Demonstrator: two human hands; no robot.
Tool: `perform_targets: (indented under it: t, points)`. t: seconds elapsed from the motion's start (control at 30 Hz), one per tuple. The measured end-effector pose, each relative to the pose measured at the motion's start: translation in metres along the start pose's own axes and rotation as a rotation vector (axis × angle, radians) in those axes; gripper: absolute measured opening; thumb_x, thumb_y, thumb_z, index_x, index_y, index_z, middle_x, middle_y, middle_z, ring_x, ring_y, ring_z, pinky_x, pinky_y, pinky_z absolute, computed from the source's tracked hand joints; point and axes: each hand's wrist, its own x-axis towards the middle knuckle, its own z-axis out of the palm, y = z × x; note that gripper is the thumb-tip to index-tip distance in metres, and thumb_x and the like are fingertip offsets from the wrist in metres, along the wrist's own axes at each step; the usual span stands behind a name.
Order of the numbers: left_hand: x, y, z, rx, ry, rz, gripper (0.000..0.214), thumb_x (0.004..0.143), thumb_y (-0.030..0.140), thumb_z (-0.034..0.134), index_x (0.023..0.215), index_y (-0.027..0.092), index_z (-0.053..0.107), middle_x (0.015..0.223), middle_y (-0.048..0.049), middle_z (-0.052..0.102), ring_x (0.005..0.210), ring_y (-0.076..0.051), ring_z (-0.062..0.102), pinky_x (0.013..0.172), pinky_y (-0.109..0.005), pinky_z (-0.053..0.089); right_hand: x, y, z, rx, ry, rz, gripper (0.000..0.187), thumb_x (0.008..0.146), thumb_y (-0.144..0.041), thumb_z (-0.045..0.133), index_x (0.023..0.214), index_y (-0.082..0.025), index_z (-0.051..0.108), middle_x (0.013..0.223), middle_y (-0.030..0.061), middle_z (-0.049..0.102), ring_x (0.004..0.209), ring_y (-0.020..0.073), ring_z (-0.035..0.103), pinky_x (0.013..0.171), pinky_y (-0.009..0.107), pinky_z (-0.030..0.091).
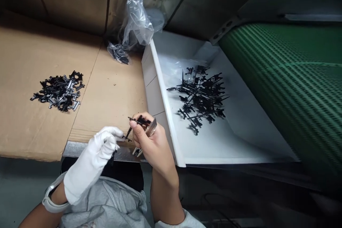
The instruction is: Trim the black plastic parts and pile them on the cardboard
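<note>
1. The person's left hand (105,146), in a white cloth glove, is closed, its fingers (112,133) pinching a thin black plastic piece (128,131) just in front of the body.
2. The bare right hand (149,140) is beside it, its fingers (139,124) curled tightly around a small metal tool (151,128). The tool's exact kind is hard to tell. The black piece reaches across towards this hand, close against the tool.
3. On the cardboard sheets (107,96) covering the desk (80,149), a heap of black plastic parts (58,91) lies left of the hands.
4. To the right, a white tray (157,82) holds a looser tangle of black parts (199,96).
5. Beyond the cardboard, a clear plastic bag (136,17) stands near a smaller bag of black parts (118,53).
6. A green ribbed belt (280,78) runs along the far right, and a white band (50,199) circles the left wrist.
</note>
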Motion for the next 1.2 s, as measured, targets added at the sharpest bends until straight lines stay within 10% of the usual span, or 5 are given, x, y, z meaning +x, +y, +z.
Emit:
perform_targets:
  t: [0.17, 0.33, 0.53, 0.83, 1.2]
  points:
    - [-0.002, 0.012, -0.006, -0.142, 0.15, -0.005, 0.061, 0.081, 0.08, 0.085, 0.068, 0.023, 0.07, 0.116, -0.0044, 0.083, 0.107, -0.022, 0.081, 0.091, -0.025, 0.065, -0.001, 0.003, 0.002, 0.08, 0.033, -0.016, 0.032, 0.098, -0.052, 0.077, 0.093, -0.025, 0.063, 0.062, -0.0121, 0.035, 0.051, 0.0094, 0.029, 0.046, 0.025, 0.025]
    - [0.007, 0.011, -0.001, 0.014, -0.166, 0.083, 0.065, 0.085, 0.083, 0.079, 0.063, 0.022, 0.072, 0.08, -0.006, 0.079, 0.072, -0.019, 0.072, 0.071, -0.026, 0.061, 0.006, 0.006, 0.008, 0.163, -0.068, 0.034, 0.039, 0.091, -0.058, 0.085, 0.091, -0.026, 0.062, 0.061, -0.0121, 0.037, 0.05, 0.0095, 0.031, 0.045, 0.024, 0.025]
    - [0.02, 0.029, 0.006, 0.176, -0.131, 0.151, 0.062, 0.084, 0.083, 0.08, 0.071, 0.022, 0.075, 0.073, -0.0054, 0.075, 0.068, -0.021, 0.069, 0.067, -0.028, 0.058, 0.019, 0.01, 0.008, 0.211, 0.004, 0.04, 0.049, 0.084, -0.062, 0.088, 0.089, -0.027, 0.053, 0.063, -0.0133, 0.038, 0.048, 0.0071, 0.031, 0.044, 0.021, 0.026]
    - [0.13, 0.102, -0.025, 0.957, 0.078, 0.458, 0.047, 0.105, 0.04, 0.06, 0.062, 0.024, 0.052, 0.061, 0.0057, 0.05, 0.062, -0.013, 0.043, 0.063, -0.024, 0.029, 0.018, 0.02, -0.003, -0.134, 0.036, 0.037, 0.019, 0.101, -0.042, 0.063, 0.105, -0.029, 0.05, 0.078, -0.0072, 0.053, 0.06, 0.0143, 0.052, 0.056, 0.026, 0.041]
    - [0.189, 0.117, -0.036, 0.81, 0.099, 0.353, 0.05, 0.1, 0.019, 0.07, 0.056, 0.022, 0.047, 0.062, 0.0083, 0.035, 0.066, -0.013, 0.026, 0.056, -0.013, 0.022, 0.025, 0.019, 0.004, -0.729, -0.061, 0.035, 0.013, 0.103, -0.011, 0.062, 0.1, -0.024, 0.062, 0.111, 0.0128, 0.075, 0.111, 0.0312, 0.073, 0.097, 0.04, 0.054]
